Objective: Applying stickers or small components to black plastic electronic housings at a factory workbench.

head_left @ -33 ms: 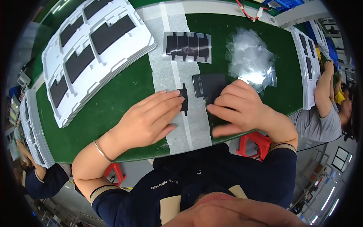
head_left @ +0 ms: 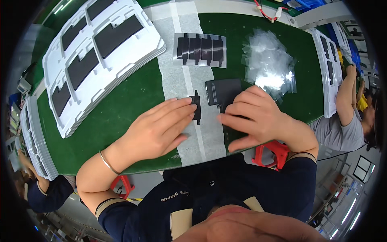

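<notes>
Head view: on the green worktop [head_left: 121, 113], the left hand [head_left: 155, 131] lies flat, fingers [head_left: 183, 109] extended, touching one small black notched plastic strip [head_left: 196, 107]. The right hand [head_left: 254, 117], fingers loosely spread, covers one flat black rectangular panel [head_left: 221, 90]. One sheet of six black strips [head_left: 200, 49] lies beyond.

The worktop [head_left: 121, 109] is covered in matt green felt-like cloth with a pale, dull strip [head_left: 177, 80] down it. Far left lie white moulded plastic trays [head_left: 100, 56], smooth and faintly shiny. Far right a heap of clear glossy film bags [head_left: 268, 64] glints. The black plate [head_left: 221, 90] looks matt.
</notes>
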A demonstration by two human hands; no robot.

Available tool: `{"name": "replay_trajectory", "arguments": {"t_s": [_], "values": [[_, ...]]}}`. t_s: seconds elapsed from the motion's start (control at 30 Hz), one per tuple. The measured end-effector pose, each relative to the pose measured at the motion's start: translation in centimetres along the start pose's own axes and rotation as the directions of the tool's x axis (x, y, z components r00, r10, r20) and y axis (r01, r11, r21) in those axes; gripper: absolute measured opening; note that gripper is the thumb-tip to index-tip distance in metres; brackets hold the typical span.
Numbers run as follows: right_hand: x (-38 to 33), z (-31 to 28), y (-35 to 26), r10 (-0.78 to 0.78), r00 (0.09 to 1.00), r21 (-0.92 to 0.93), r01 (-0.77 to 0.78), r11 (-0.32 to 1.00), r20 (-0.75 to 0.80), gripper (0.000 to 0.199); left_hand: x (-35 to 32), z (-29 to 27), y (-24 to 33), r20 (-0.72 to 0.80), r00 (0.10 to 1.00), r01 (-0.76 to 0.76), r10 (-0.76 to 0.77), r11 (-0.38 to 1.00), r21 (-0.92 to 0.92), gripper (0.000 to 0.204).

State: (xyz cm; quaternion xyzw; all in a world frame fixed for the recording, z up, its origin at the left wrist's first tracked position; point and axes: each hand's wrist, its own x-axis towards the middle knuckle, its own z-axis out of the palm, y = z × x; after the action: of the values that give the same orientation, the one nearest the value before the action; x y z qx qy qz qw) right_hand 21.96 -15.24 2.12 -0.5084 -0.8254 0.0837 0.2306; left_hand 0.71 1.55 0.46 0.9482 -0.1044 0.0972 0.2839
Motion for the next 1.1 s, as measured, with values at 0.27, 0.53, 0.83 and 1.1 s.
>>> {"name": "replay_trajectory", "arguments": {"t_s": [0.27, 0.53, 0.83, 1.1], "values": [[0.5, -0.3, 0.6, 0.393, 0.895, 0.018, -0.405, 0.914, 0.210, 0.093, 0.1, 0.0, 0.0, 0.066, 0.995, 0.074, -0.073, 0.997, -0.006, 0.046], [0.5, 0.2, 1.5, 0.356, 0.910, 0.150, -0.390, 0.909, 0.211, 0.089, 0.3, 0.1, 0.0, 0.106, 0.988, 0.101, -0.112, 0.989, 0.104, 0.033], [0.8, 1.1, 1.2, 0.268, 0.943, 0.172, -0.303, 0.937, 0.198, 0.087, 0.0, 0.2, -0.3, 0.122, 0.987, 0.097, -0.101, 0.995, 0.038, 0.048], [1.1, 1.1, 1.0, 0.260, 0.945, 0.153, -0.292, 0.944, 0.199, 0.085, 0.0, 0.3, -0.4, 0.115, 0.988, 0.106, -0.107, 0.994, 0.017, 0.050]]}}
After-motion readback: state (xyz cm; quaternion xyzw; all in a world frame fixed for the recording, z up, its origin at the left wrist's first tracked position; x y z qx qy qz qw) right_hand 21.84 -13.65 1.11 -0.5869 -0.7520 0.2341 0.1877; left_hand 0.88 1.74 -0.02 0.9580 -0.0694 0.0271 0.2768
